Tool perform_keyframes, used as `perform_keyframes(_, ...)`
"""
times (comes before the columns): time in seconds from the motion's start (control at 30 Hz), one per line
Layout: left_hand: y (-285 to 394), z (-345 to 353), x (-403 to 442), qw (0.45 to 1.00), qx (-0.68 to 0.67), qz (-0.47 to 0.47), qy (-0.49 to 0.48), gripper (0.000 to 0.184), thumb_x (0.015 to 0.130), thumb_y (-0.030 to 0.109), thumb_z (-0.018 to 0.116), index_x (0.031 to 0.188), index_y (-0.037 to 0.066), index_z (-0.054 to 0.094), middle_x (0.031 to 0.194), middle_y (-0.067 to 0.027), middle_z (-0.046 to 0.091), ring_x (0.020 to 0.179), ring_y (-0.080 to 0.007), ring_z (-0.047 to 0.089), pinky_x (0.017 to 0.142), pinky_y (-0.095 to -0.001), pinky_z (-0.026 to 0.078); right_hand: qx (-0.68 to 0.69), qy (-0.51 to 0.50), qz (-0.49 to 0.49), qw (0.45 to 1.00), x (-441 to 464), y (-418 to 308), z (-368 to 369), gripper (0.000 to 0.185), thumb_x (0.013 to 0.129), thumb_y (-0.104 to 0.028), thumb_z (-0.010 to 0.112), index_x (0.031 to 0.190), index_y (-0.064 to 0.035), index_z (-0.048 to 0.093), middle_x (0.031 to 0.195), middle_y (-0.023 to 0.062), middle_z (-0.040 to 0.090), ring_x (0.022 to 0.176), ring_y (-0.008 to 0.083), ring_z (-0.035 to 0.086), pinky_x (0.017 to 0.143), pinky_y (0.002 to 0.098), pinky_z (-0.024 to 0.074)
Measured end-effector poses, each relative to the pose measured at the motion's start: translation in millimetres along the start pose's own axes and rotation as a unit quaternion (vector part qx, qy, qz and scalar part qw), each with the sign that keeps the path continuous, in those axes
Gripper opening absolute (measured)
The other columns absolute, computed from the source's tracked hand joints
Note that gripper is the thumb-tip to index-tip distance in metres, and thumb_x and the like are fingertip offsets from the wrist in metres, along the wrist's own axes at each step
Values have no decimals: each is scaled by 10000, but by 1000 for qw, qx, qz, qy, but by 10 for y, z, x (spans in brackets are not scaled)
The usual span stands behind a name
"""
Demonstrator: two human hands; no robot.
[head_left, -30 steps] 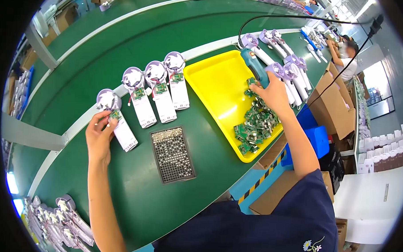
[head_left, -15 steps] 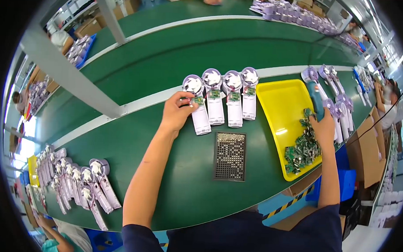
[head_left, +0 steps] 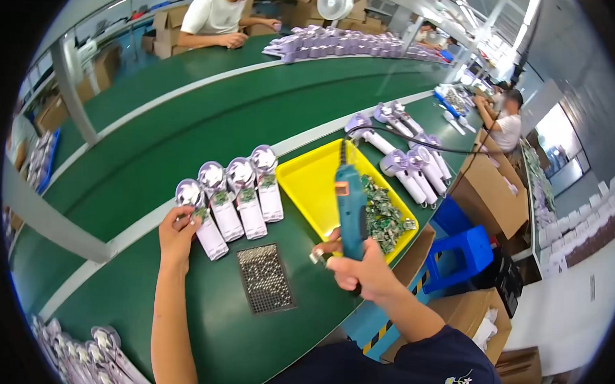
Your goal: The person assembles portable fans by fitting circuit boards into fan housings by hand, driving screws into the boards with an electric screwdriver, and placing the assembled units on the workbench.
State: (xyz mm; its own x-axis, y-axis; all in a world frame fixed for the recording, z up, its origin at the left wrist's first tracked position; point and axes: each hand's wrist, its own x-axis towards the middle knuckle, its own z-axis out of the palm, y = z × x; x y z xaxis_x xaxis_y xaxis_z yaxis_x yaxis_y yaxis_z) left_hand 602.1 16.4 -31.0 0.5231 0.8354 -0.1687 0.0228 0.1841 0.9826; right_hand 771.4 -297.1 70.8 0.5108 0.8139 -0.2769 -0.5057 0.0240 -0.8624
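Note:
My right hand (head_left: 369,272) grips a teal electric screwdriver (head_left: 350,203), held upright above the near edge of the yellow tray (head_left: 301,166), its cord rising from the top. A small silvery piece shows beside those fingers, too blurred to name. My left hand (head_left: 176,238) has its fingers bent onto the leftmost handheld fan housing (head_left: 212,241), by its small green circuit board. Several such open lilac-and-white housings (head_left: 252,214) lie side by side, boards showing. Just in front of them sits a black screw tray (head_left: 265,278) with small metal screws in its holes.
Green circuit boards (head_left: 386,218) are heaped in the yellow tray. More fans (head_left: 416,172) lie beyond it, and others (head_left: 88,353) at lower left. A blue stool (head_left: 461,258) and cardboard boxes stand at right. Co-workers (head_left: 215,16) sit across the green bench and farther right.
The view has swung to the right. My right hand has brought the screwdriver from the tray's far right side towards its near left edge. My left hand stays at the leftmost housing.

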Motion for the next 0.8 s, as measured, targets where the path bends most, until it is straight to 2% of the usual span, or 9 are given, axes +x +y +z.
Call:
perform_keyframes(0.17, 75, 23, -114, 1000, 31, 5, -2, 366, 846, 1, 701, 1203, 29, 622, 988, -66, 664, 884, -121, 606, 759, -265, 492, 80, -19, 20, 996, -63, 153, 131, 404, 869, 34, 656, 1195, -74, 443, 1195, 154, 657, 469, 48, 439, 434, 212, 361)
perform_keyframes(0.2, 104, 32, -233, 998, 52, 34, -5, 483, 842, 12, 703, 1309, 40, 584, 1116, -126, 645, 984, -181, 614, 862, -319, 511, 90, -24, 19, 996, -79, 188, 168, 404, 876, 24, 655, 1201, -78, 438, 1210, 175, 643, 467, 49, 432, 433, 217, 355)
perform_keyframes(0.27, 263, 116, -758, 979, 160, 114, 53, 562, 834, 29, 710, 1370, 53, 544, 1239, -163, 601, 1062, -241, 606, 929, -366, 508, 101, -18, 9, 995, -95, 346, 240, 425, 866, 37, 645, 1210, -92, 431, 1225, 195, 624, 457, 53, 416, 422, 228, 345)
perform_keyframes(0.3, 378, 164, -1056, 944, 259, 194, 68, 590, 831, 29, 710, 1390, 68, 525, 1281, -172, 575, 1094, -273, 598, 964, -397, 502, 115, -9, 12, 993, -138, 391, 310, 403, 872, 82, 628, 1194, -76, 444, 1252, 177, 627, 487, 71, 468, 442, 233, 388)
perform_keyframes(0.4, 509, 296, -1805, 966, 133, 223, 7, 377, 809, -31, 728, 1178, -4, 653, 1158, -134, 644, 983, -212, 649, 841, -307, 544, 119, -39, -5, 992, -221, 624, 526, 431, 845, 98, 629, 1194, -70, 439, 1244, 237, 611, 491, 81, 479, 422, 234, 390)
perform_keyframes(0.47, 506, 344, -2152, 978, 90, 184, -32, 390, 788, -32, 767, 1166, 0, 678, 1131, -150, 676, 934, -220, 685, 822, -318, 560, 138, -95, -17, 986, -285, 805, 620, 469, 821, 110, 648, 1200, -65, 434, 1236, 248, 605, 501, 85, 492, 421, 233, 405)
perform_keyframes(0.63, 272, 281, -2435, 982, 33, 185, 19, 355, 775, -76, 765, 1120, -11, 710, 1094, -146, 697, 952, -227, 704, 819, -310, 571, 38, -147, -23, 988, -384, 965, 786, 507, 803, 170, 651, 1211, -51, 447, 1224, 254, 614, 535, 76, 512, 453, 219, 438)
perform_keyframes(0.7, 192, 216, -2530, 976, 41, 201, 66, 344, 780, -94, 754, 1113, -18, 710, 1079, -155, 698, 950, -232, 702, 814, -302, 574, -47, -170, -64, 982, -384, 1014, 799, 487, 808, 168, 654, 1203, -42, 462, 1206, 250, 635, 536, 71, 508, 469, 205, 440)
perform_keyframes(0.8, 187, 157, -2604, 984, 12, 167, 66, 330, 775, -131, 740, 1089, -37, 706, 1041, -163, 703, 930, -235, 702, 810, -307, 578, -23, -172, -24, 984, -424, 1118, 829, 465, 825, 153, 651, 1208, -38, 471, 1214, 249, 642, 539, 67, 504, 483, 200, 438)
